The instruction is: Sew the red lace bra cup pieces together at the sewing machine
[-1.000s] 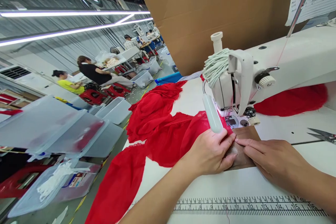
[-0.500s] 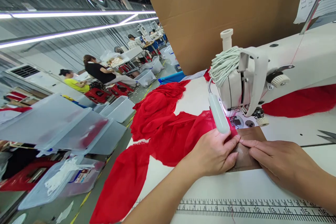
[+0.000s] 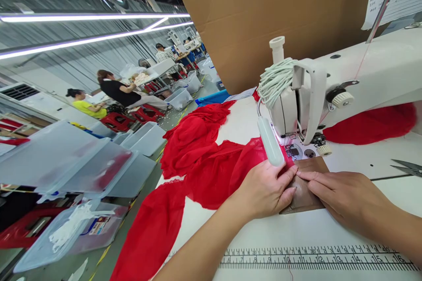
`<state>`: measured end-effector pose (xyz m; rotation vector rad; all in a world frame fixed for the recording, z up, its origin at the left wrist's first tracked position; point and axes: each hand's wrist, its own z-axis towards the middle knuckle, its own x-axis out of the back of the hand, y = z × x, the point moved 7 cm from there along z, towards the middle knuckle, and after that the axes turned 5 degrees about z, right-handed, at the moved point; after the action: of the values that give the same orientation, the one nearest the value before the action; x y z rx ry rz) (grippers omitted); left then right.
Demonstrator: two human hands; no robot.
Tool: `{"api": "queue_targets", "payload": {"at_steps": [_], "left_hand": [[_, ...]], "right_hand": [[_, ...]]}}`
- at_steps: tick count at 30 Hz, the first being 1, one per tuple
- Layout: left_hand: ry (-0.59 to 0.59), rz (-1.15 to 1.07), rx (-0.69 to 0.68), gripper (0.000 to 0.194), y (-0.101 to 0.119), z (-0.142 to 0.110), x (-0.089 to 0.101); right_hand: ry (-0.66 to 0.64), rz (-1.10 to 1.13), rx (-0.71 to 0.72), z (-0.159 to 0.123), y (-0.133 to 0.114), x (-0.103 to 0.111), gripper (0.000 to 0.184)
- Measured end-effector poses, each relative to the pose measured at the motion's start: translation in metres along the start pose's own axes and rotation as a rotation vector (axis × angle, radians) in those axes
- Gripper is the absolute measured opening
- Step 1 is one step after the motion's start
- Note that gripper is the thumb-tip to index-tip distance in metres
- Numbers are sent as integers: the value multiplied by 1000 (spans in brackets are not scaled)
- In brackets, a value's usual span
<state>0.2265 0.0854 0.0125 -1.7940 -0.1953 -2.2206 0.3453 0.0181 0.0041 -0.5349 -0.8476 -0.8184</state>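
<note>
Sheer red fabric (image 3: 214,171) spreads in folds over the white table, its near end running under the sewing machine's head (image 3: 280,114). My left hand (image 3: 267,191) is closed on the fabric's edge just in front of the needle area, thumb and index finger pinched. My right hand (image 3: 343,197) meets it there, fingers together and fingertips against the left thumb at the same edge; its own thumb is mostly hidden. Beneath both hands lies a brown plate (image 3: 306,202). A pale lever-like handle (image 3: 271,140) hangs over my left fingers. The stitching point is partly covered by the machine.
A printed ruler strip (image 3: 313,259) runs along the table's front. Scissors (image 3: 407,167) lie at right. More red cloth (image 3: 372,125) sits behind the machine arm. A cardboard sheet (image 3: 270,22) stands behind. Plastic bins (image 3: 75,158) fill the left floor; several people sit farther off.
The whole view has shifted slightly, so the machine and table appear a little farther left. My hands keep the same pose at the fabric's edge, and the cloth looks almost unmoved.
</note>
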Motion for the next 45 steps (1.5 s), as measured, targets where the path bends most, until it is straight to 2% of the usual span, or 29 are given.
{"api": "queue_targets", "payload": {"at_steps": [9, 14, 23, 28, 36, 41, 45], "left_hand": [[23, 16, 34, 55, -7, 1, -3], [56, -15, -30, 58, -3, 1, 1], [-46, -33, 9, 57, -1, 0, 0], [-36, -37, 11, 58, -1, 0, 2], [-38, -58, 32, 55, -3, 1, 1], [-17, -57, 43, 54, -5, 0, 1], [-49, -67, 51, 53, -5, 0, -1]], "right_hand": [[-29, -54, -14, 7, 0, 1, 43], [-23, -56, -18, 9, 2, 1, 44], [14, -55, -8, 14, 0, 6, 41], [12, -83, -27, 11, 2, 4, 48], [8, -70, -20, 12, 2, 3, 39], [14, -79, -12, 12, 4, 1, 39], [-4, -61, -32, 9, 6, -2, 41]]}}
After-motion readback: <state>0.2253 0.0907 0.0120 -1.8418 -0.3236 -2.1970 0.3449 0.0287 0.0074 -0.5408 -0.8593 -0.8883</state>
